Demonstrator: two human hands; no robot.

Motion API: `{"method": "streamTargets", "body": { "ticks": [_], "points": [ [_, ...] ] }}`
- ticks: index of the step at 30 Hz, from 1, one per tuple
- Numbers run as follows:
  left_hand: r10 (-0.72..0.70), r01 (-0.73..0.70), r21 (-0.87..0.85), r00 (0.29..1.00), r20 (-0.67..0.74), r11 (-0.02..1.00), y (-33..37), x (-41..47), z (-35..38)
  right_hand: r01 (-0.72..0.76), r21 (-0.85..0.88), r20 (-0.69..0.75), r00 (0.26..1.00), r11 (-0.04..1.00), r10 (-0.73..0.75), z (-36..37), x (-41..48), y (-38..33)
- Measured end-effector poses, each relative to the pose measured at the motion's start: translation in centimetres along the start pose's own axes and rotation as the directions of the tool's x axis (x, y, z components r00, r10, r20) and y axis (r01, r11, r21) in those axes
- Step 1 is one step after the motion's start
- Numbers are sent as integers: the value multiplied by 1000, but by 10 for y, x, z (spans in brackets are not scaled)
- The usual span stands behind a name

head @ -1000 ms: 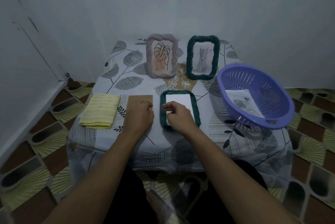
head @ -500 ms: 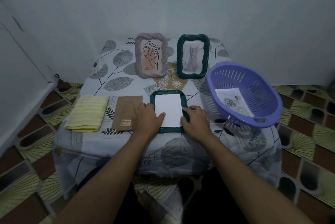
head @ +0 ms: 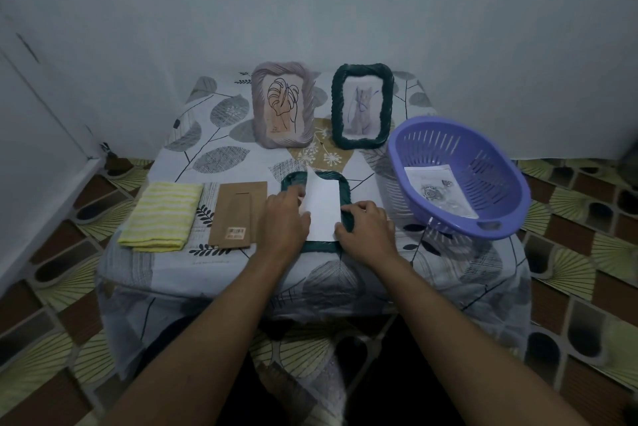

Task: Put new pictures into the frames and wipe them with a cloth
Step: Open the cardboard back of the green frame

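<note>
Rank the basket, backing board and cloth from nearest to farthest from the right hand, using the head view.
1. Basket, just right of the right hand.
2. Backing board, past the left hand.
3. Cloth, far left.

- A barcode sticker point(head: 235, 231) is being shown at the near end of the brown backing board point(head: 238, 208); bars are being made out, digits are not.
- Small print is being noted under the leaf drawing in the mauve frame point(head: 283, 108); it cannot be read.
</note>
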State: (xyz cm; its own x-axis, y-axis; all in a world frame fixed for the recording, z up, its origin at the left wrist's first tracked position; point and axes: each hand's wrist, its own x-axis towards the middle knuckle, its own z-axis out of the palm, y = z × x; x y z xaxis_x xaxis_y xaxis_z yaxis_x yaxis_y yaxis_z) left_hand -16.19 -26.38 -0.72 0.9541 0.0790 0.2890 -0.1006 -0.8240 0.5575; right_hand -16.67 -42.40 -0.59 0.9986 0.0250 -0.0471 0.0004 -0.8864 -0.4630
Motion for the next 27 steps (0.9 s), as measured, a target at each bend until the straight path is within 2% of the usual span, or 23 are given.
{"method": "streamTargets", "body": {
  "ticks": [4,6,10,15,17,19,21,23,27],
  "points": [
    [112,-120,-77,989,-94,990,5,-6,0,15,33,53,998,999,-17,-8,1,0],
    [136,-154,-135,981,-136,979,7,-7,-1,46,71,29,998,996,-48,-17,0,-1],
    [126,-185,-233,962,-244,955,20,-1,-5,161,87,-184,972,983,-143,-47,-8,-5],
    [143,-218,-267,951,-275,939,45,4,-3,211,-60,-492,844,976,-213,-76,-14,8],
    [68,-154,-309,960,-271,939,56,5,0,163,-136,-509,835,977,-211,-83,-11,20],
    [-86,-6,-387,972,-221,922,67,8,4,37,-178,-389,915,983,-105,-90,-7,34],
    [-235,149,-431,960,-154,890,75,13,10,-35,-132,-257,966,991,0,-97,-3,46],
    [-338,266,-473,938,-72,840,82,18,18,-53,-41,-195,980,998,44,-103,-1,54],
    [-437,399,-520,898,55,755,96,25,35,-41,-34,-214,976,999,33,-106,0,55]
  ]
}}
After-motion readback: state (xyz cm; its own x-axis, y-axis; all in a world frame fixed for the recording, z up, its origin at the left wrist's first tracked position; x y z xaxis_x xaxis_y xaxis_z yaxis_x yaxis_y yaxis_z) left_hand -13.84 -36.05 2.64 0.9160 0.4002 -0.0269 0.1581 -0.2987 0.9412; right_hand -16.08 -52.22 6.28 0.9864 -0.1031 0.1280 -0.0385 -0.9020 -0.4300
